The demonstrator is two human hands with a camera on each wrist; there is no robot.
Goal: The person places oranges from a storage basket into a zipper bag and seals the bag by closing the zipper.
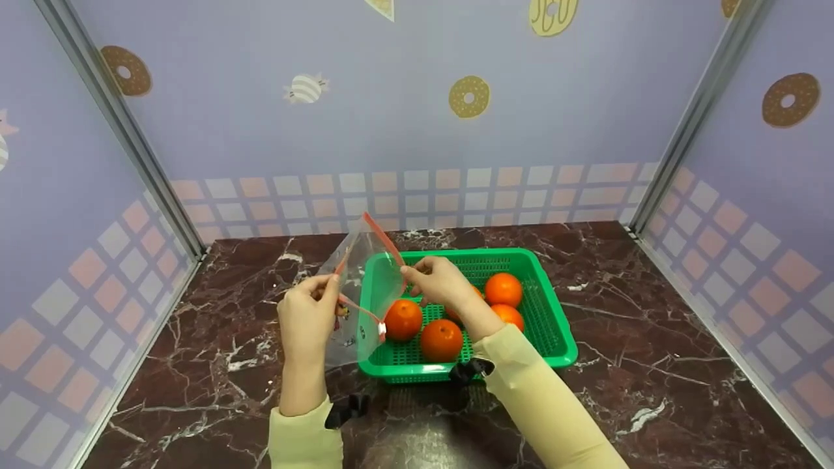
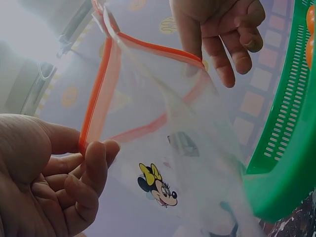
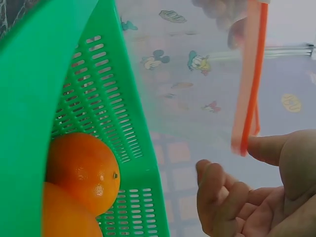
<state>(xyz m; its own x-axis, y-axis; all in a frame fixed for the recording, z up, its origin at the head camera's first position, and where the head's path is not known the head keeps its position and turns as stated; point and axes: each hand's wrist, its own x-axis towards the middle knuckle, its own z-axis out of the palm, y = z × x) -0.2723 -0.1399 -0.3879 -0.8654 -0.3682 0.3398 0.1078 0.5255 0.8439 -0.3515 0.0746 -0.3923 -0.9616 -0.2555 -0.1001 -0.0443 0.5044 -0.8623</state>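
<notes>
A clear zip bag with orange-red seal strips and cartoon prints hangs with its mouth spread, over the left end of a green basket. My left hand pinches one strip between thumb and fingertips, as the left wrist view shows. On the opposite side, the thumb of my right hand presses against the other strip at the bag's rim. In the right wrist view, the fingers of that right hand are loosely bent and apart from the thumb. Several oranges lie in the basket below the right hand.
The basket stands on a dark red marbled tabletop. Purple wall panels with doughnut and sweet prints enclose the back and both sides. Black straps sit at both wrists.
</notes>
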